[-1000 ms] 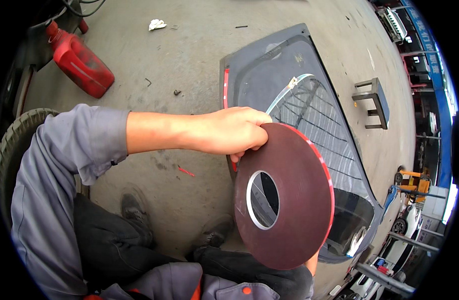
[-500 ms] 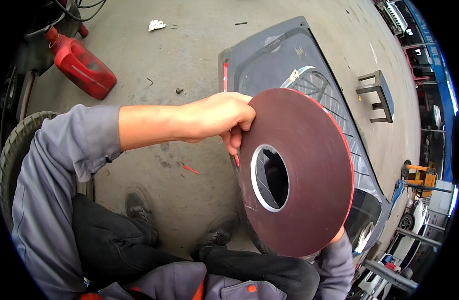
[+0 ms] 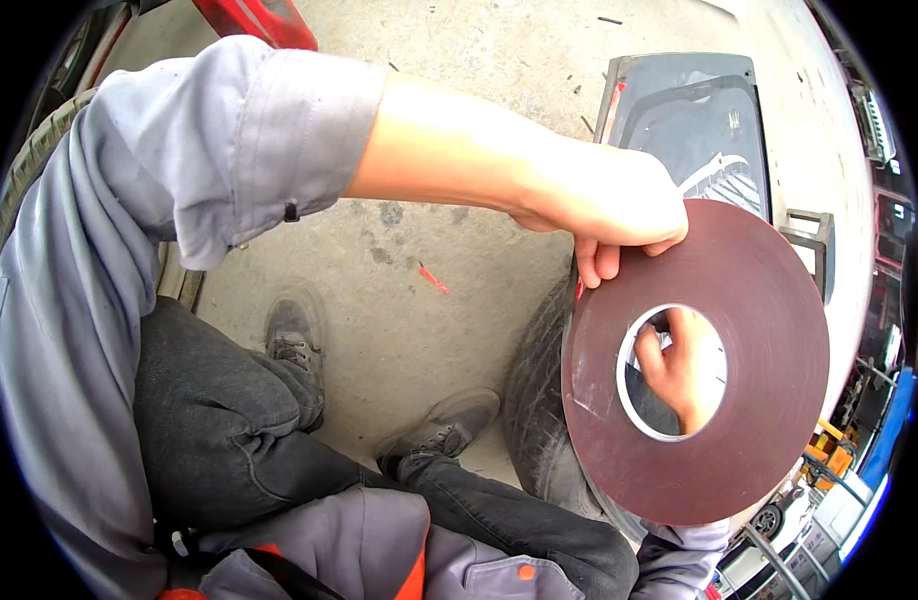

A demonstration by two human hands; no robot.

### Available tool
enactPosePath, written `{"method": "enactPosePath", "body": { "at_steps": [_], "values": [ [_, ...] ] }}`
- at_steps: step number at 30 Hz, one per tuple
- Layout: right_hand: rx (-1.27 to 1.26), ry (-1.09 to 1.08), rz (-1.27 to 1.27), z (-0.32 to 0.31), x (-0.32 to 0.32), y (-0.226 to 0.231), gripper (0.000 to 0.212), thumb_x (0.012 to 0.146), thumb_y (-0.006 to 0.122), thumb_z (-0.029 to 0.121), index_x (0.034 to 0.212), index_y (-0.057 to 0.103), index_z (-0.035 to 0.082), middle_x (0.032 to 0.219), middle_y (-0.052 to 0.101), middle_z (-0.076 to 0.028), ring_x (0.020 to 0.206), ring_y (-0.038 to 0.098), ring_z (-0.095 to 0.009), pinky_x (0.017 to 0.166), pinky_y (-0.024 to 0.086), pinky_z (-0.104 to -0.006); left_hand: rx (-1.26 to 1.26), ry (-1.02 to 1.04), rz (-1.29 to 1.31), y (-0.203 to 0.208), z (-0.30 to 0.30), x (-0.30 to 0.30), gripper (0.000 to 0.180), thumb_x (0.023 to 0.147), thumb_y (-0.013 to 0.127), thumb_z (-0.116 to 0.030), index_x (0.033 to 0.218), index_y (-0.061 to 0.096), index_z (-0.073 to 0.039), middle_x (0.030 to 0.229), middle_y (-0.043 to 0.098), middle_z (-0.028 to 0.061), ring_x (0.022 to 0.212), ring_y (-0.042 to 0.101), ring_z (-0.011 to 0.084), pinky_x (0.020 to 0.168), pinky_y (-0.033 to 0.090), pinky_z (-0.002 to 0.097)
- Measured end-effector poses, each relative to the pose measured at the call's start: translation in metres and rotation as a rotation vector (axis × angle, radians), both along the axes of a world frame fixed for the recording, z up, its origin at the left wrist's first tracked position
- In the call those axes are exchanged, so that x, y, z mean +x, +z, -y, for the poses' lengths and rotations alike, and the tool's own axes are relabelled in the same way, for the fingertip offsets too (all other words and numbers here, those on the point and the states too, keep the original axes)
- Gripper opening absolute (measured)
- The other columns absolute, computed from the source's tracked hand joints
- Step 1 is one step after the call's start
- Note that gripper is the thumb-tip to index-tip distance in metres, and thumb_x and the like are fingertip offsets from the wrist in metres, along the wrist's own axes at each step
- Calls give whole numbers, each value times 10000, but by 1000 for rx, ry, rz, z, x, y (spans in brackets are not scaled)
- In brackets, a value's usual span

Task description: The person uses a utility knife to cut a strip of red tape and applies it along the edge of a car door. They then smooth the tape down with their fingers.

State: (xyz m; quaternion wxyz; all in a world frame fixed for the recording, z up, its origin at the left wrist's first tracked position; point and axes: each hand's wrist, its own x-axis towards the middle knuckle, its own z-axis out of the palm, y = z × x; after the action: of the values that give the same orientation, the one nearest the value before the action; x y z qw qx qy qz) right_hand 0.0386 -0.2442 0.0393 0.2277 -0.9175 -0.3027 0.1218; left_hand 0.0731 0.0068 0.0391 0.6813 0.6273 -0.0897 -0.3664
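A large, flat roll of dark brown double-sided tape (image 3: 774, 370) with a white core stands tilted in front of me. My left hand (image 3: 629, 205) pinches its upper left rim, the fingers folded over the edge. Through the core hole my right hand (image 3: 687, 370) shows behind the roll, its fingers curled; whatever they grip is hidden. Partly covered by the roll is a dark grey vehicle panel with a window (image 3: 679, 85). A red strip (image 3: 615, 105) runs along its left edge.
A black tyre (image 3: 539, 400) lies beneath the panel's near end. On the concrete floor are a red scrap (image 3: 434, 278) and small dark bits. A red jug (image 3: 259, 20) is cut off at the upper left; a small stool (image 3: 819, 250) stands right of the panel.
The view has shifted, and the roll with my left hand now appears farther right and lower. My right hand has come into sight through the core hole.
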Motion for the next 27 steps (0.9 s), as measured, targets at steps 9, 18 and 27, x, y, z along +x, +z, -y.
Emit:
{"method": "enactPosePath", "body": {
  "at_steps": [9,18,27],
  "values": [
    [20,-12,-4,-5,-5,3,195,767,607,88,921,548,-18,793,583,-185,712,551,-355,638,423,-412,-22,-1,48,10,2,2,225,825,477,-210,724,500,-10,668,563,112,578,606,178,568,501,314],
    [23,-8,0,-12,-15,-7,232,777,598,127,949,542,-17,815,585,-177,697,544,-335,624,415,-396,-40,-6,70,-3,7,6,239,842,474,-198,694,479,-10,667,540,90,567,595,169,556,501,308],
    [39,0,-6,-16,-18,-10,270,786,590,166,978,535,-16,837,587,-170,683,536,-314,611,407,-380,-29,-11,58,-1,9,5,228,832,482,-205,708,480,-14,710,548,95,581,597,173,568,523,312]
  ]
}}
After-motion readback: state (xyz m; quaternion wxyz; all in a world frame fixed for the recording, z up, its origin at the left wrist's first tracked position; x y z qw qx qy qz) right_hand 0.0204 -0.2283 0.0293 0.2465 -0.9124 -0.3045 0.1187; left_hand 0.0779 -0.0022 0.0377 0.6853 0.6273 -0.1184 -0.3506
